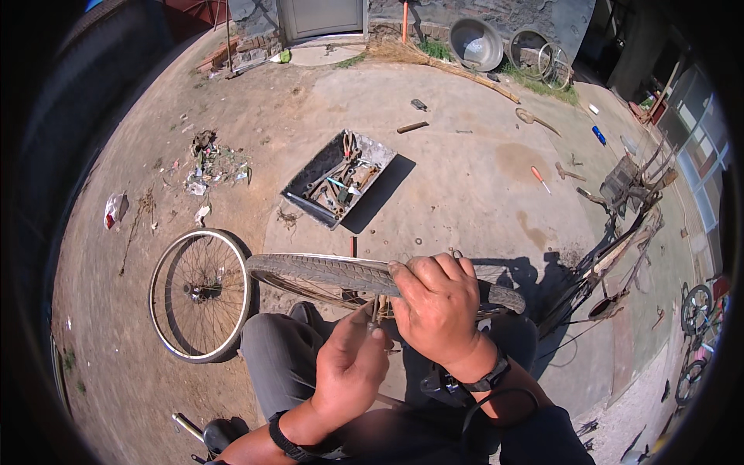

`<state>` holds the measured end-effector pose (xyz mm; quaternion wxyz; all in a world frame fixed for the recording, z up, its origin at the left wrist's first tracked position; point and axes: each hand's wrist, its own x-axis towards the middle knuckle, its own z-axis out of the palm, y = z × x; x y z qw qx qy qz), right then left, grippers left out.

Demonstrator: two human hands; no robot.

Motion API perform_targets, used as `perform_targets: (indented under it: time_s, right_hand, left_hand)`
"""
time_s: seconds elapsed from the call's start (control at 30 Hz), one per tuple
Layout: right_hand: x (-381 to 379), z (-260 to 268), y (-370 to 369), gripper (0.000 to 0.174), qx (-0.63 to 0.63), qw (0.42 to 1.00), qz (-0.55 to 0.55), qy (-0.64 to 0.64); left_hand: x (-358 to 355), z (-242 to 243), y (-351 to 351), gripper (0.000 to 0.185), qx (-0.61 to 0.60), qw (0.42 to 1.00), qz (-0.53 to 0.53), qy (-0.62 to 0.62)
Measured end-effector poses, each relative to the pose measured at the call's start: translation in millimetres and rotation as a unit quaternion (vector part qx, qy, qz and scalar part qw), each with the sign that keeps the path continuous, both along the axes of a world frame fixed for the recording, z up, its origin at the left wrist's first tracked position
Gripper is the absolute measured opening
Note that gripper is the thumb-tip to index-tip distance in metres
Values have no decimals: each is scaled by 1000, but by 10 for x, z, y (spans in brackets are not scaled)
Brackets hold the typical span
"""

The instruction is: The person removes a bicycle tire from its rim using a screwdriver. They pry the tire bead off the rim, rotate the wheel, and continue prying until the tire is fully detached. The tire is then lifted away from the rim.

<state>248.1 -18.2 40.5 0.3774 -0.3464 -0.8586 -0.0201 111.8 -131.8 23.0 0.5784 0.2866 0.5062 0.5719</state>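
A bicycle wheel with a worn, dusty tyre (pixel 325 273) is held edge-on across my lap, above my knees. My right hand (pixel 439 308) grips the tyre from above, its fingers curled over the tread. Below the tyre, my left hand (pixel 351 363) holds a thin metal tool (pixel 375 311). The tool points up at the near side of the tyre; where its tip ends and its exact kind are hidden. Part of the spokes and hub is blocked by my hands. A second spoked wheel (pixel 156 290) with a pale rim lies on the ground to the left.
Ahead is a dark tray (pixel 381 152) of hand tools. A screwdriver (pixel 540 179), a hammer (pixel 569 172) and a wooden handle piece (pixel 412 127) lie on the concrete. A bicycle frame (pixel 610 256) stands at right. Litter (pixel 218 168) is scattered left; a metal basin (pixel 475 45) leans at the wall.
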Motion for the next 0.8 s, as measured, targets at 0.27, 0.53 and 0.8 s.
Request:
perform_targets:
  time_s: [0.27,0.53,0.8]
  right_hand:
    - [-37,-28,27,39,-1,1000,0,-3]
    - [-45,-6,26,37,-2,1000,-4,-8]
    - [-5,-12,-41,35,-4,1000,1,7]
  left_hand:
    - [17,19,108,36,83,975,20,206]
    - [-98,356,173,32,-44,999,-20,22]
    - [-51,251,38,35,-4,994,-38,98]
